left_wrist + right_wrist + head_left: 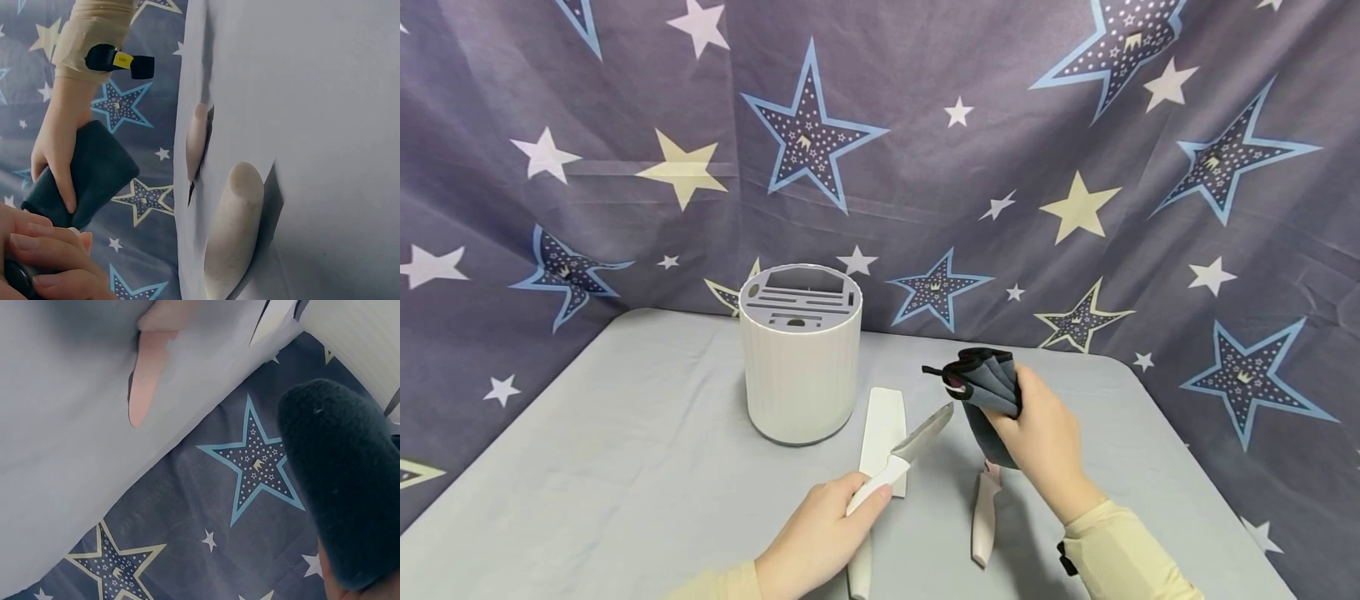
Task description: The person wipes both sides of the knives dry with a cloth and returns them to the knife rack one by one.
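Note:
My left hand (820,529) grips the white handle of a small knife (922,435), its grey blade slanting up to the right. A folded dark blue-grey cloth (992,433) with black edging is held in my right hand (1047,433), close to the blade's tip. Beneath the left hand lies a white broad-bladed knife (883,429), part of it covered by the hand and the small knife. A pink knife (983,521) lies under the cloth, which hides its blade in the head view; the pink blade shows in the right wrist view.
A round cream knife block (801,379) with a slotted grey top stands upright at the back, left of the knives. The grey-covered table (625,467) ends at a star-patterned curtain (910,167) behind and on both sides.

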A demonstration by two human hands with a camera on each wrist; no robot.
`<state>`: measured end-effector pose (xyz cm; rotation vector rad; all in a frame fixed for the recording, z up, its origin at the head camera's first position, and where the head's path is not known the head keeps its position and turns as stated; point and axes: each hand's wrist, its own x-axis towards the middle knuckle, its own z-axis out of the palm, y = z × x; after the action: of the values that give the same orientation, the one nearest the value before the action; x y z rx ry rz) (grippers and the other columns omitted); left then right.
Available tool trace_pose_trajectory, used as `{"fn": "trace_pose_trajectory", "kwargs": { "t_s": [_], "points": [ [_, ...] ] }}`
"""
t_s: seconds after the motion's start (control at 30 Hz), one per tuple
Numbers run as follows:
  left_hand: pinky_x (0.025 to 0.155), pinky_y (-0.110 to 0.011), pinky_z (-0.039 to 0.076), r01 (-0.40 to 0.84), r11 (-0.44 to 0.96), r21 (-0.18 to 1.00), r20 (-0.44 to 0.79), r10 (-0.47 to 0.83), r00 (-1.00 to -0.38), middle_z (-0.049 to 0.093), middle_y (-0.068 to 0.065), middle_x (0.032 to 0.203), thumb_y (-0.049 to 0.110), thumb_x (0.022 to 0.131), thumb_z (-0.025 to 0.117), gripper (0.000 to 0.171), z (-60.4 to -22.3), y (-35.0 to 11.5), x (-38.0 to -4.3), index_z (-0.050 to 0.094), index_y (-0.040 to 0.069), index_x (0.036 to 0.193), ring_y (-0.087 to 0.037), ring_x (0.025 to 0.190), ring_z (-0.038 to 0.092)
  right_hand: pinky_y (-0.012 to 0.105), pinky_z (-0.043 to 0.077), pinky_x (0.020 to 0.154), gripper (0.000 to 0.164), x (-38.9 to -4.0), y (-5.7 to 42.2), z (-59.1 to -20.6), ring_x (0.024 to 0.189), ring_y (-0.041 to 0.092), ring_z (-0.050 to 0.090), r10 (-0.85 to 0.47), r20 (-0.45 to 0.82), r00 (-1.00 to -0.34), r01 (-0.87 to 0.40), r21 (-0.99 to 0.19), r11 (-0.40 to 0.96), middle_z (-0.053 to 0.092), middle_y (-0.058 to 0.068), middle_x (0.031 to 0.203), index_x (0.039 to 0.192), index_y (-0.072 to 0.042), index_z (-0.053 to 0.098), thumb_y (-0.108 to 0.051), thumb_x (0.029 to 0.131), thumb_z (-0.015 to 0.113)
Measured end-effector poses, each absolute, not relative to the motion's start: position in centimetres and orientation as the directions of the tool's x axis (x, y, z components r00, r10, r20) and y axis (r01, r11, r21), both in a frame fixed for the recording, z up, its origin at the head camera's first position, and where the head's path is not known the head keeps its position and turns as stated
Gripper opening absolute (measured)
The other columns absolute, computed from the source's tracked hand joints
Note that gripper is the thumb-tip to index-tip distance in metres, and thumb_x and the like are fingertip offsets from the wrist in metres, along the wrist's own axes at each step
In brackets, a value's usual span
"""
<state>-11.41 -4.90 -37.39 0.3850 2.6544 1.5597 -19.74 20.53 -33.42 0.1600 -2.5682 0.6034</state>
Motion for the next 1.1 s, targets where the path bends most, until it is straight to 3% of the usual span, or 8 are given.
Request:
{"fn": "trace_pose_trajectory", "kwargs": {
  "t_s": [0.3,0.53,0.73,0.93,1.1],
  "points": [
    [0.060,-0.022,0.041,0.189,0.463,0.866,0.087,0.231,-0.969,0.056,0.008,0.070,0.042,0.100,0.054,0.030,-37.6,-4.8,-11.4,0.066,0.014,0.096,-0.003,0.064,0.050,0.053,0.049,0.074,0.047,-19.8,20.5,-33.0,0.087,0.036,0.068,0.101,0.448,-0.888,-0.199,-0.574,0.794,0.071,0.018,0.098,0.115,-0.009,0.058,-0.037,0.083,0.079],
    [0.062,-0.022,0.043,0.184,0.456,0.871,0.081,0.236,-0.968,0.064,0.003,0.076,0.043,0.100,0.054,0.032,-37.7,-4.7,-11.4,0.066,0.013,0.099,-0.002,0.066,0.052,0.044,0.047,0.083,0.051,-19.9,20.5,-32.8,0.099,0.032,0.065,0.158,0.339,-0.928,-0.148,-0.721,0.677,0.069,0.018,0.110,0.123,-0.008,0.056,-0.034,0.085,0.078],
    [0.062,-0.022,0.042,0.181,0.448,0.876,0.077,0.240,-0.968,0.061,0.004,0.075,0.043,0.100,0.053,0.032,-37.8,-4.6,-11.4,0.066,0.014,0.099,-0.003,0.066,0.052,0.039,0.045,0.088,0.053,-20.1,20.4,-32.9,0.107,0.027,0.060,0.167,0.238,-0.957,-0.110,-0.829,0.549,0.065,0.014,0.121,0.128,-0.012,0.056,-0.037,0.087,0.076],
    [0.061,-0.022,0.042,0.179,0.445,0.877,0.080,0.231,-0.970,0.060,0.005,0.074,0.043,0.100,0.053,0.032,-37.9,-4.6,-11.4,0.066,0.014,0.099,-0.002,0.065,0.051,0.031,0.048,0.087,0.046,-20.2,20.0,-33.1,0.101,0.016,0.059,0.160,0.197,-0.967,-0.113,-0.899,0.423,0.063,0.012,0.122,0.126,-0.013,0.059,-0.033,0.088,0.075],
    [0.064,-0.022,0.043,0.174,0.435,0.883,0.079,0.227,-0.971,0.066,0.001,0.081,0.043,0.101,0.052,0.032,-38.0,-4.6,-11.4,0.066,0.014,0.099,-0.002,0.069,0.054,0.027,0.052,0.080,0.040,-20.0,19.5,-33.3,0.089,0.008,0.062,0.159,0.150,-0.976,-0.094,-0.945,0.313,0.063,0.007,0.113,0.123,-0.011,0.059,-0.027,0.090,0.074]
  ]
}}
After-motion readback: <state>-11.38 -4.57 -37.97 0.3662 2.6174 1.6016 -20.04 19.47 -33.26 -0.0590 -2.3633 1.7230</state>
